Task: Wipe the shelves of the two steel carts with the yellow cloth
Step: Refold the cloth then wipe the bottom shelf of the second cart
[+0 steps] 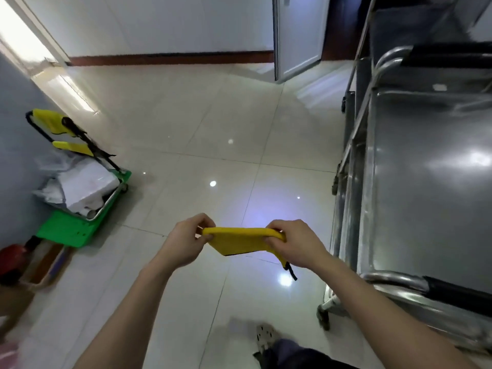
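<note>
At the far left a green trolley point(69, 233) stands against the grey wall. It carries white bags point(85, 187), and other yellow pieces point(49, 121) hang on its black handle. Below it there is a red object point(10, 258), too blurred to name.

In the middle, above the glossy tiled floor point(199, 129), the left hand point(183, 243) pinches the left end of the yellow cloth point(239, 242), with the fingers curled round its edge. The cloth is folded and stretched flat between both hands, in the air, well apart from any shelf. The right hand point(295, 246) grips the right end, the fingers closed over it; a corner with a dark strip hangs down under this hand.

On the right stands the near steel cart point(431, 195); its top shelf shines and touches nothing. Behind it the second steel cart point(415, 30) is partly seen. At the bottom a shoe point(265, 338) rests on the floor.
</note>
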`<state>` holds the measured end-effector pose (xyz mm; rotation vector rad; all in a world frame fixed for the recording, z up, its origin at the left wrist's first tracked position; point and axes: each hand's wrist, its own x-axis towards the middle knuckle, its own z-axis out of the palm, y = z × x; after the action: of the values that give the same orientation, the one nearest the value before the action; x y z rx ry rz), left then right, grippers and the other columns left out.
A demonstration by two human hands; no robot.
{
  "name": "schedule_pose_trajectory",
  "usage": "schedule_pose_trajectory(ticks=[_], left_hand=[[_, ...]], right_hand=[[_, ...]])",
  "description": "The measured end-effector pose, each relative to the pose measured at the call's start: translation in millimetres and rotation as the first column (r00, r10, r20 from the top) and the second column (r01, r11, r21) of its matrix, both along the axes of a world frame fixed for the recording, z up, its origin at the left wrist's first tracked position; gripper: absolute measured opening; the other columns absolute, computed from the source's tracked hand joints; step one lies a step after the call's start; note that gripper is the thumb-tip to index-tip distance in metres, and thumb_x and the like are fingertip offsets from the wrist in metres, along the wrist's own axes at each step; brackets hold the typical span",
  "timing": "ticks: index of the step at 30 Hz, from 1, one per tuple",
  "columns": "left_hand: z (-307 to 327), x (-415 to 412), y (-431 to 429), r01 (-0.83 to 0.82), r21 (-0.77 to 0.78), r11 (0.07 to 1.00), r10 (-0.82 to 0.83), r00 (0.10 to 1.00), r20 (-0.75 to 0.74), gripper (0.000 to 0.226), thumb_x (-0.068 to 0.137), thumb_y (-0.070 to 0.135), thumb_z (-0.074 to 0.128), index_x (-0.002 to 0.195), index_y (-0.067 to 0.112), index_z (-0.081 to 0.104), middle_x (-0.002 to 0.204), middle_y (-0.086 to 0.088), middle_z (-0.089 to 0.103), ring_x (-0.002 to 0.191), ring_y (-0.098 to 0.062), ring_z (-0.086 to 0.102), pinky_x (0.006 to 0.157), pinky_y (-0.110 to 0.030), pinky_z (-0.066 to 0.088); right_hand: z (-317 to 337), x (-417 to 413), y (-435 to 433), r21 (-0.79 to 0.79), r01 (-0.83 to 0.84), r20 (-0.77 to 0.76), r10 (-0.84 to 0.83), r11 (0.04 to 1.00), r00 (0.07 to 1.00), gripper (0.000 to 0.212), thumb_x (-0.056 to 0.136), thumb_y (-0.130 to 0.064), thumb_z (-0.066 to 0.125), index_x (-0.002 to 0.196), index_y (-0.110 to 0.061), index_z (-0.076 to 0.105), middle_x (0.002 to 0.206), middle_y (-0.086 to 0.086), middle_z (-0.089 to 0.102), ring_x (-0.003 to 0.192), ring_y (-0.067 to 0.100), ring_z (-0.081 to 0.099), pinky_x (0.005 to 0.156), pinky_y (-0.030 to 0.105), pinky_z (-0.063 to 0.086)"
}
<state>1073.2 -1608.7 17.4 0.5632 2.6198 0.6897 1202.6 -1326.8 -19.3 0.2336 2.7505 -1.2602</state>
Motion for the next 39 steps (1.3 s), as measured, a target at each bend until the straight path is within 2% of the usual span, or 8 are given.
schedule_pose_trajectory(ticks=[7,11,14,17,21,28,34,39], left_hand=[[-19.2,-150.0,61.2,0.124,0.058,0.991,-0.128,0.99,0.059,0.013,0.1,0.019,0.073,0.095,0.031,0.071,0.093,0.011,0.076,0.081,-0.002,0.071,0.068,-0.012,0.048],[-36.5,-232.0,120.9,0.269,0.038,0.962,-0.272,0.954,0.128,0.028,0.106,0.035,0.066,0.083,0.021,0.071,0.083,0.004,0.077,0.08,-0.019,0.072,0.078,-0.037,0.056],[-45.0,-293.9,168.2,0.403,0.027,0.915,-0.403,0.903,0.148,0.039,0.107,0.044,0.064,0.077,0.019,0.071,0.072,0.012,0.072,0.074,-0.013,0.067,0.073,-0.031,0.051],[-46.8,-351.8,218.7,0.545,0.007,0.838,-0.537,0.823,0.187,0.047,0.108,0.05,0.057,0.073,0.023,0.071,0.067,0.024,0.068,0.067,-0.008,0.063,0.069,-0.029,0.048],[-48.6,-415.2,297.2,0.687,-0.029,0.726,-0.669,0.716,0.199,0.039,0.11,0.041,0.056,0.077,0.024,0.07,0.077,0.013,0.075,0.077,-0.022,0.07,0.08,-0.036,0.057],[-67.3,-464.6,440.8,0.855,-0.033,0.517,-0.827,0.51,0.237,0.024,0.107,0.024,0.058,0.086,0.026,0.071,0.081,0.012,0.077,0.076,-0.015,0.068,0.081,-0.032,0.055],[-110.6,-492.9,537.1,0.917,-0.002,0.399,-0.872,0.38,0.307,0.01,0.096,0.015,0.075,0.092,0.021,0.069,0.087,0.007,0.072,0.083,-0.021,0.066,0.081,-0.033,0.053],[-153.1,-507.7,601.9,0.987,-0.032,0.155,-0.918,0.156,0.364,0.053,0.081,0.03,0.092,0.126,0.026,0.064,0.119,0.009,0.067,0.111,-0.012,0.063,0.091,-0.03,0.051]], right_hand=[[-9.4,-80.9,42.0,0.188,0.171,0.103,-0.192,0.967,0.976,0.015,0.098,-0.04,0.063,0.094,-0.027,0.071,0.079,-0.009,0.072,0.076,0.015,0.064,0.069,0.038,0.05],[-31.9,-115.2,72.5,0.364,0.256,0.174,-0.336,0.895,0.926,0.019,0.103,-0.041,0.059,0.092,-0.027,0.064,0.08,-0.006,0.067,0.078,0.022,0.062,0.062,0.036,0.037],[-39.6,-140.6,90.5,0.388,0.388,0.216,-0.491,0.836,0.844,0.011,0.102,-0.038,0.061,0.094,-0.031,0.064,0.09,-0.004,0.075,0.083,0.023,0.065,0.064,0.035,0.04],[-37.4,-162.5,103.5,0.367,0.542,0.272,-0.645,0.756,0.714,0.018,0.102,-0.04,0.061,0.097,-0.025,0.069,0.09,-0.001,0.075,0.088,0.025,0.066,0.075,0.041,0.053],[-37.8,-196.5,117.3,0.348,0.663,0.265,-0.748,0.663,0.609,0.022,0.103,-0.044,0.06,0.095,-0.026,0.071,0.086,-0.004,0.074,0.084,0.023,0.067,0.077,0.044,0.055],[-54.4,-264.4,155.3,0.215,0.851,0.26,-0.868,0.479,0.423,0.017,0.097,-0.05,0.061,0.104,-0.036,0.07,0.084,-0.012,0.073,0.079,0.009,0.066,0.074,0.038,0.057],[-86.3,-324.3,209.9,0.2,0.912,0.246,-0.919,0.359,0.308,0.021,0.1,-0.044,0.065,0.109,-0.028,0.074,0.086,-0.006,0.076,0.078,0.017,0.069,0.073,0.039,0.057],[-97.5,-372.2,249.3,0.162,0.961,0.272,-0.946,0.226,0.176,0.028,0.097,-0.052,0.061,0.104,-0.027,0.072,0.077,-0.006,0.073,0.072,0.017,0.067,0.068,0.038,0.055]])
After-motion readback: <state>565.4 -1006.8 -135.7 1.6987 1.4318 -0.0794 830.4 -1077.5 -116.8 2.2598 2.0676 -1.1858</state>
